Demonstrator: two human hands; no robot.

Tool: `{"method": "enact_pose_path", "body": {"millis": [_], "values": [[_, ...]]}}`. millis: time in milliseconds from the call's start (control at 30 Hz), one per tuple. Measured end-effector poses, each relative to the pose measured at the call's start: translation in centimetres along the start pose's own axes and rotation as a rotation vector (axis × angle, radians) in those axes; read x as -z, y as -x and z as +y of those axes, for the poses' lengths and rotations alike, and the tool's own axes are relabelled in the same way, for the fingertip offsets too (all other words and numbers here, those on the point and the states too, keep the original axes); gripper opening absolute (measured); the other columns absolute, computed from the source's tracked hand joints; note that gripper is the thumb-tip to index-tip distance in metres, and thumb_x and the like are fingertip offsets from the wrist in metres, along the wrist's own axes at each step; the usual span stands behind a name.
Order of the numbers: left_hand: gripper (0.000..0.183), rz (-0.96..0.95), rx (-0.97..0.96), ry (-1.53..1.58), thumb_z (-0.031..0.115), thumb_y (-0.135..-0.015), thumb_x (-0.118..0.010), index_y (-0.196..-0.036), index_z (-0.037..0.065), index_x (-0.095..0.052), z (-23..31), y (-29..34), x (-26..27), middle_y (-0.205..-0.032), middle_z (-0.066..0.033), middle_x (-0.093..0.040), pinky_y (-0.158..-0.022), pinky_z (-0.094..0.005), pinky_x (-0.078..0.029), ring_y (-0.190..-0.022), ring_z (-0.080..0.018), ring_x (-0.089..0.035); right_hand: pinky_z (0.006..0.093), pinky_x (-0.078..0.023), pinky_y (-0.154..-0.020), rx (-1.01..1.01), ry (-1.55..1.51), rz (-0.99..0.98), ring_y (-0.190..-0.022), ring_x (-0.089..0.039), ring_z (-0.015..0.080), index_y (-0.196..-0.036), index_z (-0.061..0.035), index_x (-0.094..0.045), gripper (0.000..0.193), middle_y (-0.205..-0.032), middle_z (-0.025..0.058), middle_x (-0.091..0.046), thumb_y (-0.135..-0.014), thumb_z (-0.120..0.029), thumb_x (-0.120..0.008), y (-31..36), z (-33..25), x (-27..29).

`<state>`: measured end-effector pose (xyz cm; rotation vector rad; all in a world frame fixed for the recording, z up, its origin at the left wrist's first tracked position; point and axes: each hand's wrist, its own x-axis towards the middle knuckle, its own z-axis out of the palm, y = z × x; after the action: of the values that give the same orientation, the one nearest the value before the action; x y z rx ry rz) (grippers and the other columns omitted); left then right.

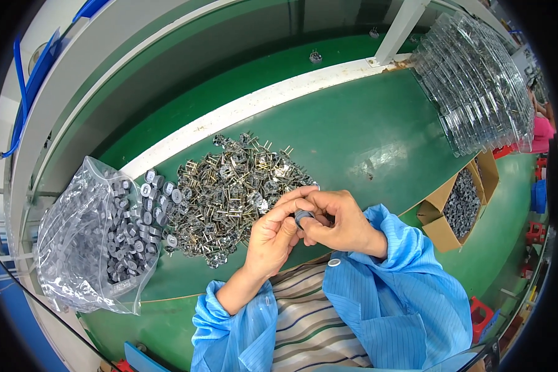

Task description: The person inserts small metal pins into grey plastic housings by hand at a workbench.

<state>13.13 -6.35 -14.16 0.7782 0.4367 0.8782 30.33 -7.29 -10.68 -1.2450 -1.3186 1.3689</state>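
My left hand (271,240) and my right hand (342,218) meet over the near edge of the green table. Between their fingertips is a small dark grey round cap (303,216), pinched from both sides. Whether another part sits inside the cap is hidden by my fingers. Just beyond and left of my hands lies a big heap of small metal-pronged parts (235,186). Left of the heap, grey round caps (130,239) spill from the mouth of a clear plastic bag (74,242), which holds many more.
A cardboard box (437,217) of small dark parts stands off the table's right edge. Stacked clear plastic trays (471,87) rise at the far right. Along the back runs a white rail (254,99) with an upright post (403,31); a loose part (315,57) lies beyond it.
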Motion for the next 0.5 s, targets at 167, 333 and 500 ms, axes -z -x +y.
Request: {"method": "enact_pose_path", "body": {"millis": [167,333,500], "values": [[0.033,0.082,-0.226,-0.784,-0.004,-0.097,-0.055,-0.131,-0.003,-0.056,-0.1,-0.4,-1.5,-0.152,-0.0186,-0.039,-0.076,-0.0292,-0.058,-0.098,-0.019,-0.067,0.0356,-0.042,-0.05,-0.004,0.403,-0.147,-0.055,-0.061,0.019,-0.08,-0.0026,-0.063,0.022,-0.059,0.008,-0.058,-0.086,-0.021,-0.073,-0.4,-0.3,4.8],[0.036,-0.164,-0.462,-1.291,-0.002,-0.087,-0.064,-0.124,-0.001,-0.062,-0.2,-0.4,-2.7,-0.139,-0.0187,-0.054,-0.083,-0.035,-0.054,-0.102,-0.0265,-0.067,0.0475,-0.05,-0.064,-0.052,0.935,-0.169,-0.077,-0.067,0.0396,-0.084,-0.003,-0.066,0.022,-0.078,0.0169,-0.068,-0.085,-0.023,-0.073,0.7,-0.4,10.2],[0.044,-0.387,-0.517,-1.692,0.012,-0.078,-0.071,-0.119,-0.001,-0.063,-1.3,-2.0,-4.4,-0.128,-0.0156,-0.062,-0.095,-0.0414,-0.045,-0.119,-0.0297,-0.059,0.0488,-0.051,-0.067,-0.089,1.076,-0.095,-0.083,-0.067,0.0396,-0.082,-0.0016,-0.065,0.022,-0.086,0.0179,-0.07,-0.087,-0.023,-0.07,1.0,-0.3,11.2]]}}
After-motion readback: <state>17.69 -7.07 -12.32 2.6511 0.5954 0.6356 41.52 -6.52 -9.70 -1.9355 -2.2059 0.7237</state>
